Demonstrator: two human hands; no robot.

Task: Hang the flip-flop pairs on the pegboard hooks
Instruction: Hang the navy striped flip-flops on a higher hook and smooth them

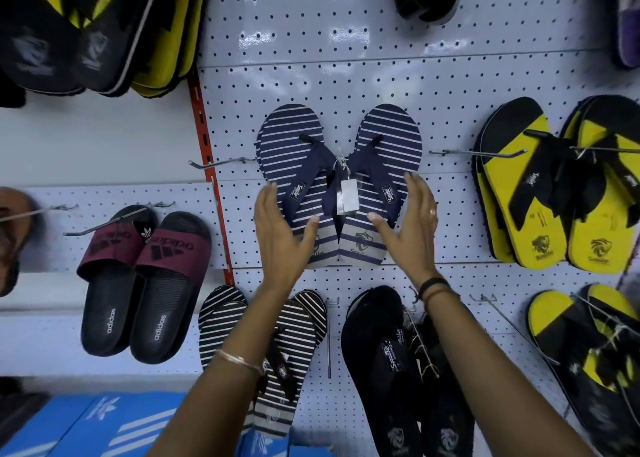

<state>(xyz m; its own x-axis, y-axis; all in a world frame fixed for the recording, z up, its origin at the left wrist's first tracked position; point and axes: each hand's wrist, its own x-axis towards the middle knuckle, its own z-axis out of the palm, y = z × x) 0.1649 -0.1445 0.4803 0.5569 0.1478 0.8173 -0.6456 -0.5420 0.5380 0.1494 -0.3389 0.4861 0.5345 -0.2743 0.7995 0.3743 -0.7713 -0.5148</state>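
Navy striped flip-flop pair on pegboard; left hand and right hand spread, apparently touching its sides.

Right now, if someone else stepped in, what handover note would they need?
Left hand: open, fingers on the left sandal of the navy striped pair.
Right hand: open, against the right sandal.
The pair lies flat against the pegboard, tied at the straps with a tag; its hook is hidden.
Done: other pairs already hang around.
Left: check it holds, let go. Bare hooks remain either side.
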